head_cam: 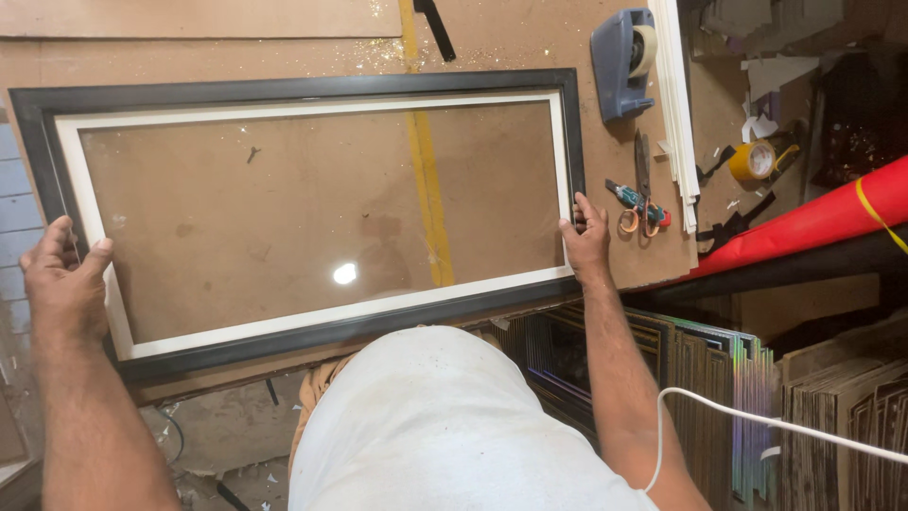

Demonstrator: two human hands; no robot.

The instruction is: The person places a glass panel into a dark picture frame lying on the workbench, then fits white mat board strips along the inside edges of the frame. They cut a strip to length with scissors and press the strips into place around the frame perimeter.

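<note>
A long picture frame [312, 87] lies flat on a brown board worktable [492, 38]. It has a black outer moulding, a white inner border and a glass pane that reflects a light. My left hand [64, 284] grips the frame's left end, fingers curled over the black edge. My right hand [586, 237] holds the right end near the lower corner, fingers on the moulding.
A blue-grey tape dispenser [622, 59], scissors [645, 203] and a small screwdriver [629, 197] lie right of the frame. White strips [673, 95], a yellow tape roll [754, 159] and a red roll [813, 222] sit further right. Stacked frames [700, 360] stand below.
</note>
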